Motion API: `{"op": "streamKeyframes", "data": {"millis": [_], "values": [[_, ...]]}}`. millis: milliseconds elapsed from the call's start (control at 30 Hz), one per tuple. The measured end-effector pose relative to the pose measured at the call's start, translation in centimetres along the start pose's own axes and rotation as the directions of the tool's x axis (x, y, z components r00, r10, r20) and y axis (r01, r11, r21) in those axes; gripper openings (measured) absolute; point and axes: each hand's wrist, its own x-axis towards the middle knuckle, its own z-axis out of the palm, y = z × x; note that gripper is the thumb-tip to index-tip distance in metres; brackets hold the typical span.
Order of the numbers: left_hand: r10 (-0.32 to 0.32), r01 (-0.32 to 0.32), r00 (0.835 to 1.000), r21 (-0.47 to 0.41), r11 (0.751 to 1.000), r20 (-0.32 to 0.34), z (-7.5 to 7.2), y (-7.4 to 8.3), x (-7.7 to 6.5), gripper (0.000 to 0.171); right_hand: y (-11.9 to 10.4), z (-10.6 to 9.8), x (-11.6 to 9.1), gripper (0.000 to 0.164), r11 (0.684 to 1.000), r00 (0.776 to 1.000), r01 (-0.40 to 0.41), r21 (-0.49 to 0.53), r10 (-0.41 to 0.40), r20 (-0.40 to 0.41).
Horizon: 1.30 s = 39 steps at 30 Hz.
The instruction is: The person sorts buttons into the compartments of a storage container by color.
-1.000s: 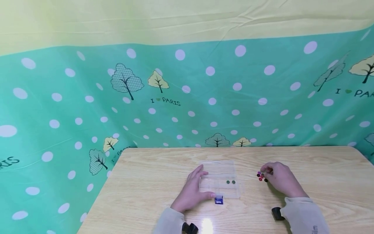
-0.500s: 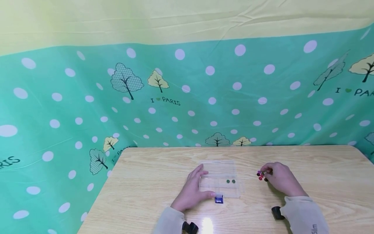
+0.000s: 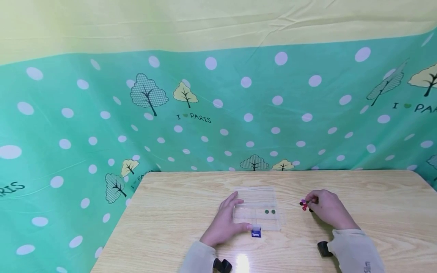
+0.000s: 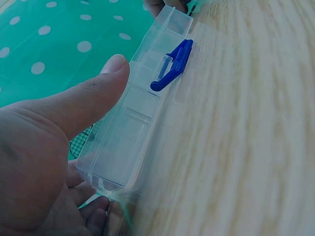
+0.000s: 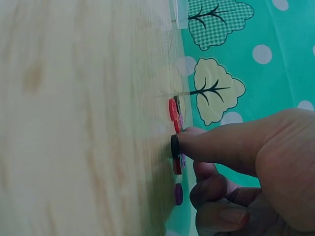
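My left hand point(image 3: 226, 222) grips the left side of a clear plastic compartment box point(image 3: 244, 216), thumb along the front edge, fingers at the far left side. Its lid stands open at the back. A blue latch point(image 4: 177, 64) sticks out at the front. Two green buttons point(image 3: 270, 212) lie in the right part of the box. To the right, my right hand point(image 3: 326, 206) pinches with thumb and forefinger at a small group of buttons; what is between the fingertips is mostly hidden. Around them lie red buttons point(image 5: 173, 109), a black button point(image 5: 174, 146) and a purple button point(image 5: 178, 194).
A light wooden table point(image 3: 177, 212) carries everything. Behind it hangs a green curtain point(image 3: 191, 144) with white dots and printed trees. Black wrist camera mounts point(image 3: 324, 249) sit on both sleeves. Bare wood lies between the box and the buttons.
The right fingertips shift very slightly among the buttons, and the greenish one seen under them earlier is now harder to see. The left hand and the box stay in place.
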Motion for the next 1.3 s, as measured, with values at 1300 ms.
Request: {"op": "streamKeyframes", "data": {"millis": [1300], "values": [[0.010, -0.010, 1.000, 0.003, 1.000, -0.002, -0.01, 0.12, 0.06, 0.082, -0.19, -0.29, -0.04, 0.004, 0.999, 0.999, -0.034, -0.007, 0.034, 0.028]]}}
